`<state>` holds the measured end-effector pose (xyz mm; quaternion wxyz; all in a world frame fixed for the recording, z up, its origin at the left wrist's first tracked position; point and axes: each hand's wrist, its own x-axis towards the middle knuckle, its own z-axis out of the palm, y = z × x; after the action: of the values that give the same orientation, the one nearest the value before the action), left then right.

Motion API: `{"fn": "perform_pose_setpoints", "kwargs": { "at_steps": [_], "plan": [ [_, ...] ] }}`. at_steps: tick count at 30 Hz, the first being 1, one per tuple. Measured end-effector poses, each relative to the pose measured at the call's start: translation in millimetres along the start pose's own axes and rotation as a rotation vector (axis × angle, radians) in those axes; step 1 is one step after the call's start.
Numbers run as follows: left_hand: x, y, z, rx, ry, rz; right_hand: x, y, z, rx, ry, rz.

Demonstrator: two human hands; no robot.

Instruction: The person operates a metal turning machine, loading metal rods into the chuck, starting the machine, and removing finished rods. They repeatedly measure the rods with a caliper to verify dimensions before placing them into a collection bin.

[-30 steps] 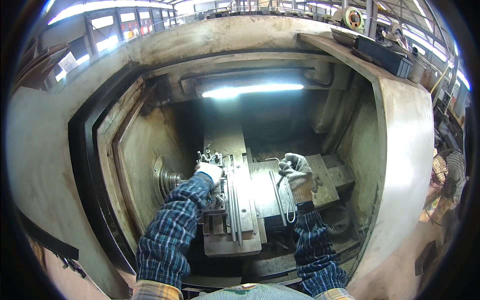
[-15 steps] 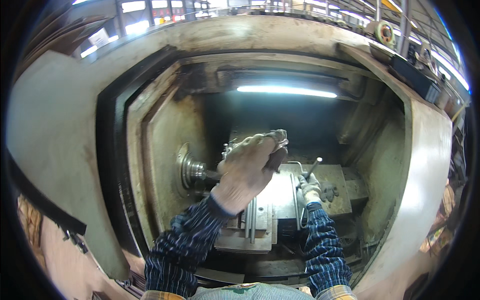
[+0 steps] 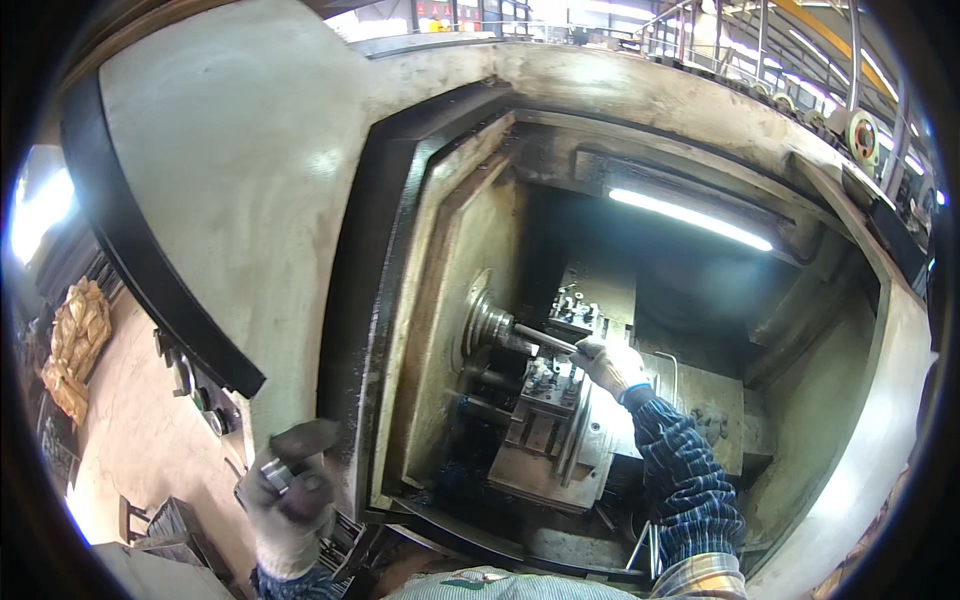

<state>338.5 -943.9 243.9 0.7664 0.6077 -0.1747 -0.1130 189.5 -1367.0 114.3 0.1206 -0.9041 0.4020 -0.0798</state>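
Note:
My right hand point(image 3: 612, 366), in a grimy white glove, is closed round the right end of a metal rod point(image 3: 545, 338). The rod's left end meets the round spindle nose point(image 3: 490, 324) of the lathe; how far it goes in is hidden. At the lower left, outside the machine opening, my left hand point(image 3: 288, 505) is gloved with dark, dirty fingers. A short shiny metal piece point(image 3: 277, 476) sits between those fingers. Under my right hand stands a tool block point(image 3: 550, 385) with bolts on the cross slide point(image 3: 545, 475).
Metal bars point(image 3: 573, 445) lie on the slide, and a bent thin rod point(image 3: 672, 378) is to their right. A strip lamp point(image 3: 690, 219) lights the chamber. The grey door point(image 3: 225, 200) with its dark edge stands left, above a knob panel point(image 3: 205, 400).
My left hand has swung from the spindle area out to the lower left. My right hand has brought the rod left to the spindle. The view has turned left.

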Motion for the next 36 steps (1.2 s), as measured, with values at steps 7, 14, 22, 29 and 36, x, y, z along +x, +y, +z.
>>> {"fn": "perform_pose_setpoints", "kwargs": {
  "at_steps": [7, 14, 22, 29, 36],
  "plan": [
    [-11, 5, -119, 0.306, 0.427, 0.140, 49, 10, 29, 0.085, -0.126, -0.090],
    [61, -45, -155, 0.529, 0.368, 0.667, 61, -9, 47, 0.123, -0.074, -0.211],
    [76, -39, -101, 0.301, 0.296, 0.609, 31, 49, -4, -0.209, -0.181, 0.038],
    [75, -49, -101, 0.224, 0.396, 0.542, 36, 7, -2, 0.121, -0.283, 0.193],
    [73, -43, -90, 0.372, 0.432, 0.557, 56, -98, 8, 0.100, -0.343, -0.090]
  ]
}}
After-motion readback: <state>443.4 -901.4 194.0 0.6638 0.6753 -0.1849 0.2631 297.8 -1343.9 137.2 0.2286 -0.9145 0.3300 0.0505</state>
